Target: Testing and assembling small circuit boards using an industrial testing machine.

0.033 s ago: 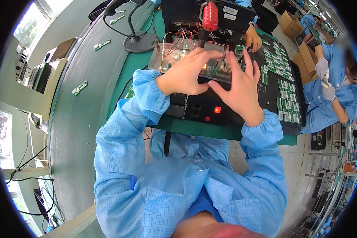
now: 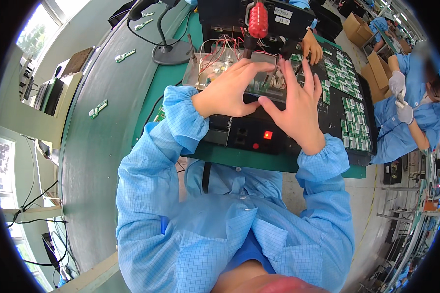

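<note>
Left hand (image 2: 232,90): It reaches over the clear plate (image 2: 266,94) from the left. Its fingers are loose and bend a little to the right, with the thumb held away from them.
Right hand (image 2: 297,110): It is loose too. The fingers are spread apart and point away from the body. Its thumb tip is just beside the left thumb tip.
Fingertips: Some are hard to see against the dark parts, so I cannot tell if they touch the plate.
Clear plate: It lies on top of the black machine (image 2: 239,140), and part of it shows in the gap between the two hands.
Wires (image 2: 224,45): Thin red and white ones bunch up past the left hand.
Red handle (image 2: 258,21): It sticks up on the far side of the plate.
Red light (image 2: 268,135): A small square glows on the machine's front.
Green boards (image 2: 344,80): Many little ones lie in rows to the right of the machine. A few more lie on the long bench (image 2: 98,171) at the left.
Other people: One person's bare hand (image 2: 311,47) is past the right hand. Another person, in blue, wears white gloves (image 2: 404,112).
</note>
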`<state>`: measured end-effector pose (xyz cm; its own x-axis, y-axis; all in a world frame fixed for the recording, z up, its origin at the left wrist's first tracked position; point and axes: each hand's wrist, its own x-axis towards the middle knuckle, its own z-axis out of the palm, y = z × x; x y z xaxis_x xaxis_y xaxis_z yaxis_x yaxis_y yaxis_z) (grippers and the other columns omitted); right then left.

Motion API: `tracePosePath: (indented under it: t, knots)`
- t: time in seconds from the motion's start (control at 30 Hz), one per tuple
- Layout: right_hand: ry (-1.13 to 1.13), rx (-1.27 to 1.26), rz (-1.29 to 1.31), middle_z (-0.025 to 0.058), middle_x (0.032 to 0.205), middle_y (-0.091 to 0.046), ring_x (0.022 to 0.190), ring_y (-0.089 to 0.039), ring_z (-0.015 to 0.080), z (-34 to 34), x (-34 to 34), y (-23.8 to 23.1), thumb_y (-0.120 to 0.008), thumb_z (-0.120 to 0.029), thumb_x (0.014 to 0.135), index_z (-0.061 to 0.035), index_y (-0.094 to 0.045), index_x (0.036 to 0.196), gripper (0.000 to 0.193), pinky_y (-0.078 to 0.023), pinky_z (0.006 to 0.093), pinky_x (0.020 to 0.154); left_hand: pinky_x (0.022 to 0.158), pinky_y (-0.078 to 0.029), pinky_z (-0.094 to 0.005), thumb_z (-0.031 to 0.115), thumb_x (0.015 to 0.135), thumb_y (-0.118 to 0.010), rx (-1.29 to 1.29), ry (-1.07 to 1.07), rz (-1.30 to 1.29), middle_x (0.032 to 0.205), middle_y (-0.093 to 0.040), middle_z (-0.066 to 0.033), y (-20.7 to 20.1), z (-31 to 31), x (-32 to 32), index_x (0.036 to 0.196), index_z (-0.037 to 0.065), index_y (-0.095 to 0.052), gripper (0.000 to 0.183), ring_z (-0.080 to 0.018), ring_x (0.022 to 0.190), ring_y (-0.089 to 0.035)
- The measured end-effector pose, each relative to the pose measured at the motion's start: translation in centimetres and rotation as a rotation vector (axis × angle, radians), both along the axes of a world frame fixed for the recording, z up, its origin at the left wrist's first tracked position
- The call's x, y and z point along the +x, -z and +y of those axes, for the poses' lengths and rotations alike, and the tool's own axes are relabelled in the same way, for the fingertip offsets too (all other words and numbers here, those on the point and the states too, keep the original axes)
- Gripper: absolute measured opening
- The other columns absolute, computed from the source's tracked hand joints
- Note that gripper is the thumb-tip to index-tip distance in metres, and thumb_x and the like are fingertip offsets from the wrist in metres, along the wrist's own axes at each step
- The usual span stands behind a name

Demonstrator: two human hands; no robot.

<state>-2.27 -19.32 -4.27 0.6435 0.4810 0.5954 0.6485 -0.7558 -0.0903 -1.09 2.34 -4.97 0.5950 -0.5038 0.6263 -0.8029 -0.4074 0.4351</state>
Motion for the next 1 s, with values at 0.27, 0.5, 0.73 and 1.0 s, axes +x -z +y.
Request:
tracePosePath:
  t: [0.27,0.5,0.73,1.0]
  knots:
    - [-0.015,0.042,0.016,0.0113,0.147,-0.053,0.147,-0.027,0.0402,-0.3,0.2,0.4,-0.073,-0.042,0.084,-0.0008,-0.037,0.151,0.087,-0.018,0.0568,0.116,0.103,-0.045,-0.0441,0.007,0.067,-0.077,-0.01,0.01,0.008,0.129,-0.057,-0.0161,0.0,-0.1,0.1,0.139,0.005,-0.047,0.078,-0.0383,0.122,-0.052]
    - [-0.031,-0.002,0.007,0.0137,0.148,-0.051,0.147,-0.026,0.0417,-0.2,0.3,0.5,-0.074,-0.044,0.084,0.0003,-0.036,0.151,0.089,-0.019,0.0575,0.116,0.102,-0.046,-0.0443,0.008,0.067,-0.077,-0.034,0.018,0.067,0.129,-0.058,-0.0155,0.1,-0.1,0.0,0.138,0.005,-0.048,0.077,-0.0376,0.121,-0.052]
    - [-0.001,0.13,-0.049,0.0138,0.153,-0.045,0.145,-0.027,0.0423,-0.7,-0.1,-0.9,-0.075,-0.037,0.083,0.0023,-0.033,0.152,0.089,-0.021,0.0534,0.116,0.102,-0.046,-0.0448,0.008,0.066,-0.078,-0.013,0.005,0.048,0.132,-0.056,-0.0154,0.0,0.1,-0.1,0.14,0.008,-0.047,0.08,-0.0374,0.122,-0.052]
    - [0.013,-0.048,0.044,0.0154,0.149,-0.049,0.145,-0.027,0.0427,-1.7,-0.3,-0.9,-0.071,-0.038,0.086,-0.0028,-0.04,0.15,0.08,-0.02,0.0534,0.116,0.099,-0.05,-0.0428,0.007,0.067,-0.079,0.031,-0.025,-0.057,0.141,-0.051,-0.0127,-0.2,0.0,-0.3,0.143,0.007,-0.045,0.083,-0.0361,0.127,-0.048]
